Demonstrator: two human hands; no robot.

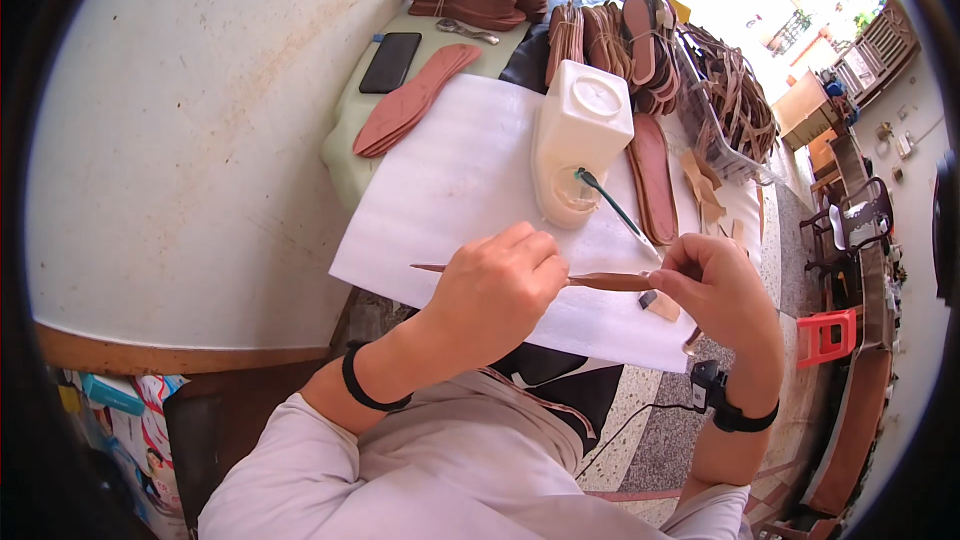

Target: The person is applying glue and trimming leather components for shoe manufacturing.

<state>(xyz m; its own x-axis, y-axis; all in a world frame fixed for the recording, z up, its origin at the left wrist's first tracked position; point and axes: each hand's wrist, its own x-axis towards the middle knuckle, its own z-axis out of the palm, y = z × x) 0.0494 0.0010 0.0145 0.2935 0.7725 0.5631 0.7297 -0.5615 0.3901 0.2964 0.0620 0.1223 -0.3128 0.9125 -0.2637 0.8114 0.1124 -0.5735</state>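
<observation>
A narrow brown leather-like strap (pixel 610 282) is stretched level between my hands above the white sheet. My left hand (pixel 503 280) is closed around its middle, and a thin pointed end sticks out to the left. At the strap's right end my right hand (pixel 715 285) pinches it between thumb and fingers. Just beyond, a white plastic jug (pixel 585 115) with a cut opening holds what looks like glue, and a dark green brush (pixel 612 202) leans out of it. A small dark block (pixel 649 298) lies by my right fingers.
White foam sheet (pixel 440 190) covers the table. Pink-brown insoles (pixel 418 100) lie at left near a black phone (pixel 390 62); bundled soles (pixel 470 0) stand behind. A clear bin (pixel 715 130) of straps is at right. A red stool (pixel 826 338) stands on the floor.
</observation>
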